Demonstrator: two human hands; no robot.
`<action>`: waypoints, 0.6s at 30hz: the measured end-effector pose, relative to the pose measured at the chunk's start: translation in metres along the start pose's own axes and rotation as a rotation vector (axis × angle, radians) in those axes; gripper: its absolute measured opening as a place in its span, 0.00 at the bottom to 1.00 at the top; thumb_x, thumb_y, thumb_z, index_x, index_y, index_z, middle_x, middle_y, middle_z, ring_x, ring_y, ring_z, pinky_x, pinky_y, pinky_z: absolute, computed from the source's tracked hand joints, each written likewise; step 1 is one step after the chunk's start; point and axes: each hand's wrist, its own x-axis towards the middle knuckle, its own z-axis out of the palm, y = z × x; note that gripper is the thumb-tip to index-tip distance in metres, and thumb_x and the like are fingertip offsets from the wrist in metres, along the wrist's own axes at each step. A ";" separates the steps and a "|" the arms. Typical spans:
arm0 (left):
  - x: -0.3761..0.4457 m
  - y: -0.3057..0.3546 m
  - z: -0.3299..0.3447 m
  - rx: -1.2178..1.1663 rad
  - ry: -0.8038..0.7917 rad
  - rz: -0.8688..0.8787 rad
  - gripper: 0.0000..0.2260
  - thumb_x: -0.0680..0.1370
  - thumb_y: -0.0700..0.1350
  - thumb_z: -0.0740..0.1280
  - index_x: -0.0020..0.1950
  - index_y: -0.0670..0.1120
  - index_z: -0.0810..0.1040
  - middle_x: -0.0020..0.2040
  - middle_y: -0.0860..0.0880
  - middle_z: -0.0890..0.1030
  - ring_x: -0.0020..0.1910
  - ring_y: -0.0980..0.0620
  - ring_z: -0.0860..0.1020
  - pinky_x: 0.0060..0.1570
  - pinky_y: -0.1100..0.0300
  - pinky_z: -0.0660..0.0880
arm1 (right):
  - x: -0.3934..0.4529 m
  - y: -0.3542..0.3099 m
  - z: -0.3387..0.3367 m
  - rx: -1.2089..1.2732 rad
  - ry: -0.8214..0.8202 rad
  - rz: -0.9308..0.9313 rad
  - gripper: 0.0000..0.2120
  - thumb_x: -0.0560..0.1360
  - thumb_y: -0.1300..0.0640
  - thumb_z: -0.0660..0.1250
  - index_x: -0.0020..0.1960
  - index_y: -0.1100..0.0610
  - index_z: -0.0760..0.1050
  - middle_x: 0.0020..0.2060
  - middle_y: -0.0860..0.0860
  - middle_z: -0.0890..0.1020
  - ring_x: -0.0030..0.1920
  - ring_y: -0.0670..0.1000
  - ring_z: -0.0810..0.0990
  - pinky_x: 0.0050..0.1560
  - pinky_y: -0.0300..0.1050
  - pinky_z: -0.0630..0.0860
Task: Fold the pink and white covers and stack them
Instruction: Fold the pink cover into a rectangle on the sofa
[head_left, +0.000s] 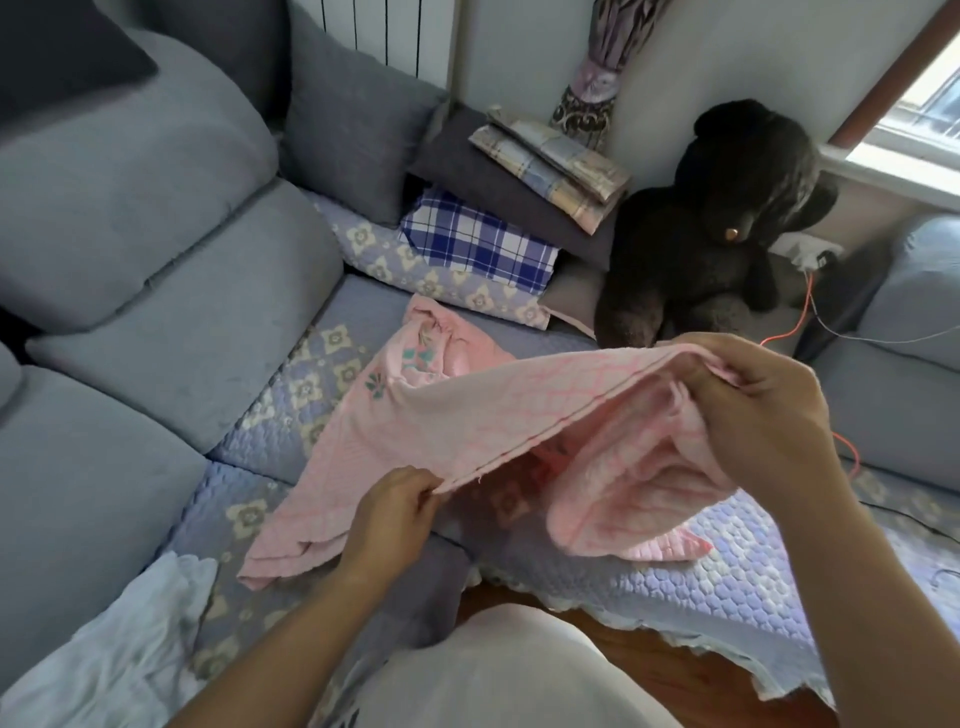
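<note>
Both hands are gripping the pink cover mid-frame: left hand pinching the hem's lower end, right hand clutching its upper-right end. The white cover is lying lower left, nearer the left hand.

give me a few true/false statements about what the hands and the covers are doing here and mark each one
1. Both hands pinch the pink cover along one edge. True.
2. The left hand is empty. False: it has a grip on the pink cover's hem.
3. The white cover lies at lower left, untouched. True.
4. The pink cover is folded and stacked. False: it hangs loose and rumpled from the right hand.
5. A dark plush toy sits behind. True.
</note>
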 end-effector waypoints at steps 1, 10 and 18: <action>-0.001 0.003 0.002 0.007 -0.013 0.016 0.03 0.75 0.42 0.73 0.42 0.48 0.81 0.39 0.52 0.80 0.40 0.51 0.76 0.38 0.60 0.67 | 0.000 0.001 -0.001 0.008 0.016 0.022 0.11 0.76 0.65 0.69 0.49 0.51 0.84 0.40 0.34 0.84 0.41 0.32 0.79 0.46 0.23 0.70; -0.015 0.004 0.003 -0.020 -0.017 0.055 0.14 0.77 0.42 0.67 0.39 0.53 0.63 0.37 0.56 0.66 0.37 0.55 0.65 0.38 0.60 0.64 | 0.006 0.014 0.008 0.016 0.061 0.087 0.08 0.77 0.62 0.69 0.48 0.51 0.84 0.34 0.32 0.81 0.39 0.31 0.78 0.42 0.23 0.68; -0.024 0.021 -0.016 0.035 -0.055 0.111 0.10 0.76 0.66 0.66 0.54 0.65 0.74 0.45 0.57 0.77 0.45 0.59 0.78 0.48 0.59 0.75 | 0.017 0.013 0.014 0.062 0.128 0.190 0.07 0.79 0.55 0.68 0.45 0.48 0.83 0.37 0.43 0.83 0.36 0.37 0.78 0.38 0.28 0.73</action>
